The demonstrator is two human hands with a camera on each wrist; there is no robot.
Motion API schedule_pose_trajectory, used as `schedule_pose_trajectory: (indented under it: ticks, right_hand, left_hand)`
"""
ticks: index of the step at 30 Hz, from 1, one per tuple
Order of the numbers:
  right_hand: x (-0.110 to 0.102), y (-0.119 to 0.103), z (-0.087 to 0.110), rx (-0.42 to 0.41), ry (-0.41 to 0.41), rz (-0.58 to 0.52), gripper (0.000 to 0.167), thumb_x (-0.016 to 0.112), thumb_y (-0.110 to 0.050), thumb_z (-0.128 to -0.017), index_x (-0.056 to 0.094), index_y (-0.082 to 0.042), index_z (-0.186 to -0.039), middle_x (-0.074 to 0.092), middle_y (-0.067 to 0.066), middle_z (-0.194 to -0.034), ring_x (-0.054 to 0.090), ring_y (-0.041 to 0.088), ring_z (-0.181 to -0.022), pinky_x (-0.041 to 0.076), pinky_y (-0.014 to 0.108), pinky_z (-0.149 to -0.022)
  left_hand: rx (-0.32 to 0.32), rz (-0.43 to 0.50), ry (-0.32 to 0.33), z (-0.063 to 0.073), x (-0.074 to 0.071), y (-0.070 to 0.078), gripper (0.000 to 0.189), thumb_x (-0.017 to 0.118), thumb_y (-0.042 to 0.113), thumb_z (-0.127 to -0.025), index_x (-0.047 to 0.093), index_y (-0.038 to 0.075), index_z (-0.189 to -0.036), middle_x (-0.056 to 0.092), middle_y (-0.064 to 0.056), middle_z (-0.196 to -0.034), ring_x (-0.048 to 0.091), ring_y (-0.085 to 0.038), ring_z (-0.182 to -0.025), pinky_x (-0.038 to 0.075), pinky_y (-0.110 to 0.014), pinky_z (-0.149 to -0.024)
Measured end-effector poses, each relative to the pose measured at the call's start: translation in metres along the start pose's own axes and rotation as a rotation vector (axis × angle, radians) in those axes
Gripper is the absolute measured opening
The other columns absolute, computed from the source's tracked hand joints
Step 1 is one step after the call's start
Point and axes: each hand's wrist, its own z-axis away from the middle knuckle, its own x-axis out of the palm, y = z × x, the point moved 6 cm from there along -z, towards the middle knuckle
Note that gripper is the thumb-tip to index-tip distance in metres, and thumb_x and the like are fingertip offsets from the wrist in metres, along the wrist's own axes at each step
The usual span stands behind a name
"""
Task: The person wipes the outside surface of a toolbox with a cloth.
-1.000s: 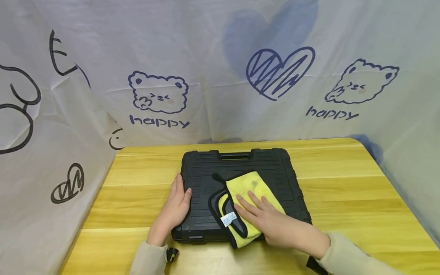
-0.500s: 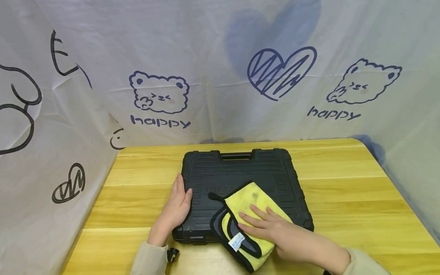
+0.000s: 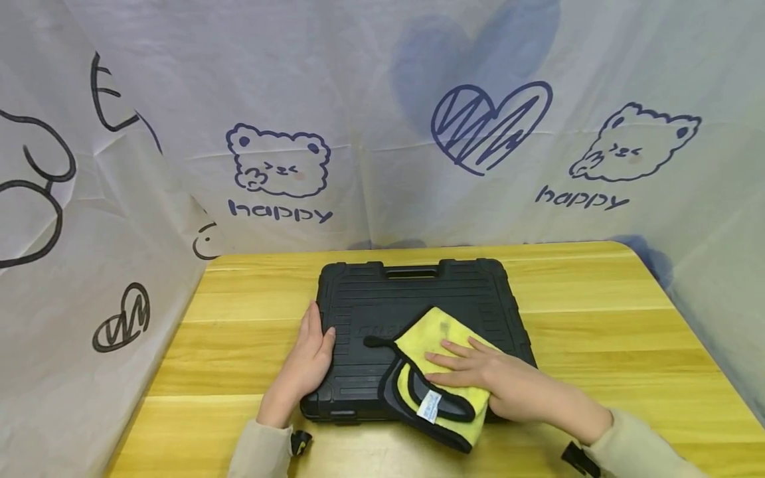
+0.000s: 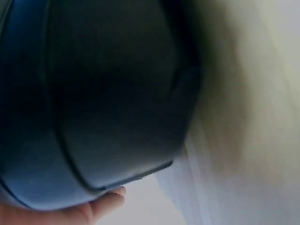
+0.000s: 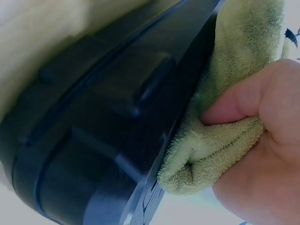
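Note:
A black hard plastic case (image 3: 412, 292) lies flat, its handle side away from me. My left hand (image 3: 301, 362) rests against the case's left side, fingers straight along it and thumb at the top edge; fingertips (image 4: 110, 201) show by the case in the left wrist view. My right hand (image 3: 487, 372) presses a folded yellow microfibre cloth (image 3: 415, 332) with black trim and a white tag onto the lid's front right part, fingers spread straight. In the right wrist view, the thumb (image 5: 229, 105) pushes into a cloth fold beside the case's edge. The cloth hangs past the front edge.
The yellow wood-grain table (image 3: 597, 332) extends around the case on both sides. A pale fabric sheet (image 3: 382, 99) printed with hearts and bears stands behind and at the sides. Dark straps (image 3: 580, 458) show at the sleeves.
The right hand slid the cloth toward me and right over the lid, then slightly back and further right, turning it a little. The left hand and case stay in place.

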Motion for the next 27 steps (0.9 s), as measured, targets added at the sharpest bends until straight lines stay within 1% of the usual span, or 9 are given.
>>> schedule_pose_trajectory:
  ticks: [4, 8, 11, 15, 19, 23, 25, 27]
  right_hand:
    - [-0.004, 0.013, -0.001, 0.017, 0.025, 0.017, 0.106, 0.047, 0.034, -0.057, 0.053, -0.023, -0.146, 0.041, 0.002, -0.155, 0.033, 0.035, -0.143, 0.026, 0.063, -0.110]
    - [-0.009, 0.033, 0.000, 0.041, 0.070, 0.048, 0.104, 0.049, 0.034, -0.057, 0.055, -0.021, -0.144, 0.044, 0.005, -0.153, 0.034, 0.037, -0.142, 0.025, 0.065, -0.110]
    - [-0.014, 0.050, 0.000, 0.074, 0.100, 0.044, 0.102, 0.049, 0.035, -0.058, 0.056, -0.020, -0.144, 0.043, 0.008, -0.153, 0.033, 0.039, -0.142, 0.023, 0.068, -0.109]
    - [-0.022, 0.073, 0.000, 0.136, 0.135, -0.002, 0.100, 0.043, 0.036, -0.059, 0.055, -0.016, -0.144, 0.041, 0.013, -0.153, 0.030, 0.043, -0.142, 0.020, 0.072, -0.107]
    - [-0.029, 0.095, 0.000, 0.216, 0.142, -0.036, 0.096, 0.039, 0.033, -0.063, 0.053, -0.013, -0.146, 0.038, 0.014, -0.156, 0.024, 0.044, -0.144, 0.015, 0.072, -0.109]
    - [-0.034, 0.113, 0.000, 0.276, 0.157, -0.062, 0.091, 0.038, 0.031, -0.065, 0.051, -0.009, -0.146, 0.036, 0.017, -0.156, 0.020, 0.047, -0.145, 0.013, 0.073, -0.108]
    - [-0.037, 0.121, 0.000, 0.300, 0.169, -0.069, 0.089, 0.039, 0.029, -0.066, 0.051, -0.007, -0.146, 0.035, 0.019, -0.156, 0.019, 0.048, -0.144, 0.017, 0.073, -0.107]
    - [-0.039, 0.129, 0.000, 0.333, 0.175, -0.069, 0.087, 0.040, 0.028, -0.067, 0.050, -0.007, -0.146, 0.034, 0.019, -0.156, 0.017, 0.049, -0.144, 0.026, 0.071, -0.106]
  left_hand:
    - [0.000, 0.000, 0.006, 0.000, 0.000, 0.000, 0.066, 0.029, 0.024, -0.109, -0.008, -0.005, -0.155, -0.008, -0.025, -0.162, -0.002, -0.038, -0.150, 0.011, -0.053, -0.119]
    - [0.000, -0.002, 0.010, -0.001, 0.000, -0.001, 0.067, 0.029, 0.024, -0.109, -0.010, -0.004, -0.155, -0.009, -0.024, -0.163, -0.002, -0.037, -0.150, 0.011, -0.052, -0.119]
    - [0.001, 0.000, 0.011, -0.001, 0.000, -0.001, 0.067, 0.029, 0.024, -0.109, -0.010, -0.004, -0.155, -0.009, -0.024, -0.163, -0.002, -0.037, -0.150, 0.011, -0.052, -0.119]
    - [0.005, 0.006, 0.009, 0.000, 0.001, -0.001, 0.067, 0.030, 0.024, -0.109, -0.009, -0.004, -0.155, -0.008, -0.025, -0.162, -0.002, -0.037, -0.150, 0.011, -0.053, -0.119]
    - [0.008, 0.005, 0.006, 0.000, 0.001, -0.002, 0.067, 0.030, 0.025, -0.109, -0.009, -0.004, -0.155, -0.008, -0.025, -0.162, -0.002, -0.038, -0.150, 0.011, -0.053, -0.119]
    - [0.009, 0.013, 0.007, -0.001, 0.001, -0.001, 0.066, 0.030, 0.024, -0.109, -0.009, -0.004, -0.155, -0.008, -0.025, -0.162, -0.002, -0.037, -0.150, 0.011, -0.053, -0.119]
    - [0.009, 0.014, 0.008, -0.001, 0.001, -0.001, 0.067, 0.030, 0.024, -0.109, -0.009, -0.004, -0.155, -0.008, -0.025, -0.163, -0.002, -0.037, -0.150, 0.011, -0.053, -0.119]
    - [0.007, 0.013, 0.010, -0.001, 0.000, 0.000, 0.067, 0.030, 0.024, -0.109, -0.009, -0.004, -0.155, -0.008, -0.024, -0.163, -0.001, -0.037, -0.150, 0.011, -0.053, -0.119]
